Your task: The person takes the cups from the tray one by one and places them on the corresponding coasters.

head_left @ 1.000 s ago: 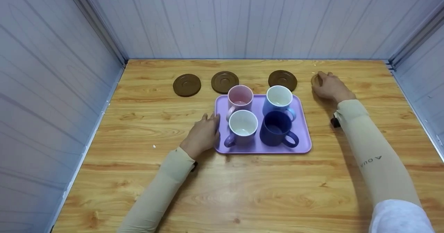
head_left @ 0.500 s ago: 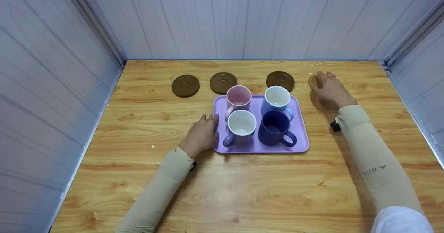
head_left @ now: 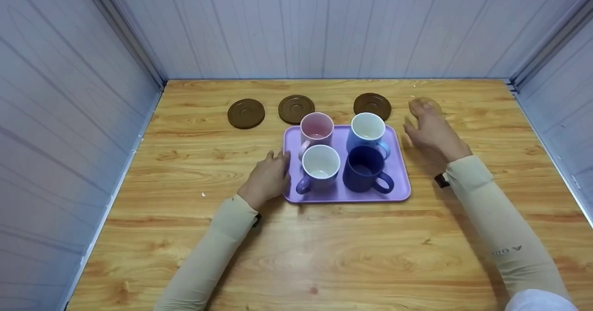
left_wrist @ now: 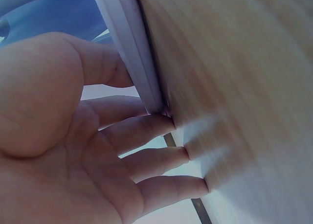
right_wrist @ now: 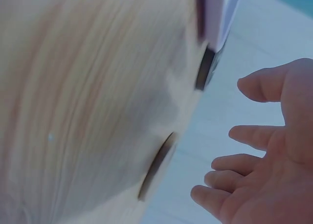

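"So, where do we have the pale coaster (right_wrist: 156,168)?"

"Flat on the table (head_left: 361,255), by the fingertips of our right hand (head_left: 434,134) — from the head view our fingers overlap it, yet at the wrist we see a gap between."

"And our grip there?"

"Released: the fingers spread, the thumb held apart from them."

"Our left hand (head_left: 266,179), then?"

"It sits at the left edge of the purple tray (head_left: 399,165) — thumb and forefinger against the rim, other fingertips down on the wood, all extended rather than clenched. We have four mugs (head_left: 362,172) upright on the tray, between our hands."
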Available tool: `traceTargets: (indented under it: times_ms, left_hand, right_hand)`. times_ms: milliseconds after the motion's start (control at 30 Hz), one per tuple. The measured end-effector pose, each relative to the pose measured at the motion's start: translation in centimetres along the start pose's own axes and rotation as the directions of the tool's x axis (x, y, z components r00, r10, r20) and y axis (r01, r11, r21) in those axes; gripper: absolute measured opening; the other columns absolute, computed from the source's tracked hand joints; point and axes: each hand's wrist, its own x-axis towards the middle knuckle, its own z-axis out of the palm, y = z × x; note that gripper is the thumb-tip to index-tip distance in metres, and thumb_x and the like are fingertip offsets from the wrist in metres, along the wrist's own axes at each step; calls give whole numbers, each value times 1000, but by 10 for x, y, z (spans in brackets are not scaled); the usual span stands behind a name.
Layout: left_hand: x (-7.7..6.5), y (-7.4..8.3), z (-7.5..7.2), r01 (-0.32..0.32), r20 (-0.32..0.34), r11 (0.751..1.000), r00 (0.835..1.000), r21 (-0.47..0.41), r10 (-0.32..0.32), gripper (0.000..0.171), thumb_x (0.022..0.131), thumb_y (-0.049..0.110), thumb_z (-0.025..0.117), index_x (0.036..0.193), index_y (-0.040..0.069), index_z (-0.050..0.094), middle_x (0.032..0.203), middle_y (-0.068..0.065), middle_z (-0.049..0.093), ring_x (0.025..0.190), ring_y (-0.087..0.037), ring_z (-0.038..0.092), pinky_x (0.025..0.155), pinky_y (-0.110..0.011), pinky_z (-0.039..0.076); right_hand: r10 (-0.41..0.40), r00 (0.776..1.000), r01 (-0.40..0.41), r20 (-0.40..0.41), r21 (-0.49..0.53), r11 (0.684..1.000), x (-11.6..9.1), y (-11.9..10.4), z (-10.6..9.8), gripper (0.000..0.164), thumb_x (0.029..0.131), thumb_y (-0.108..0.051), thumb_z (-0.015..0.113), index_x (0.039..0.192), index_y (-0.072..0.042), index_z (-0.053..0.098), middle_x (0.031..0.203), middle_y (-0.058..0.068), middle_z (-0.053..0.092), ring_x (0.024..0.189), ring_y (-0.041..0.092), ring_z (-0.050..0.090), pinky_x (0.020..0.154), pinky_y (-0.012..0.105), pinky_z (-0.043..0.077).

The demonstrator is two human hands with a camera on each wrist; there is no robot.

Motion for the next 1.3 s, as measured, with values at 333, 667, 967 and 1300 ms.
traceTargets:
  times_ms: [333, 667, 967, 1300]
  left_hand:
    - [0, -1, -1, 8, 6, 1000, 1000, -2, -8, 56, 102, 15, 53, 154, -2, 43, 158, -25, 41, 146, -54, 35, 114, -65, 35]
    - [1, -1, 0, -25, -22, 1000, 999, 2, 25, 55, 99, 12, 55, 151, -4, 47, 156, -24, 47, 143, -55, 39, 109, -70, 38]
    - [0, 0, 0, -5, -9, 1000, 1000, -4, 5, 56, 100, 13, 54, 153, -3, 45, 157, -25, 44, 144, -55, 36, 112, -69, 36]
    - [0, 0, 0, -7, -17, 1000, 1000, -5, 7, 55, 101, 13, 53, 153, -2, 46, 155, -24, 47, 144, -54, 38, 111, -69, 37]
  right_hand:
    - [-55, 998, 54, -33, -14, 998, -27, -23, 13, 67, 99, -22, 61, 155, 6, 36, 158, 40, 30, 147, 57, 27, 116, 68, 27]
    - [-89, 996, 88, -28, -36, 995, -53, -40, 34, 60, 99, -20, 59, 150, 7, 44, 148, 39, 45, 138, 55, 44, 113, 66, 36]
    - [-100, 994, 101, 34, -58, 993, -72, -50, 46, 60, 101, -19, 57, 152, 8, 42, 150, 39, 44, 139, 54, 44, 114, 64, 35]
    - [-104, 989, 111, 102, -57, 992, -76, -52, 47, 54, 102, -15, 56, 148, 11, 45, 148, 36, 49, 138, 51, 48, 114, 62, 37]
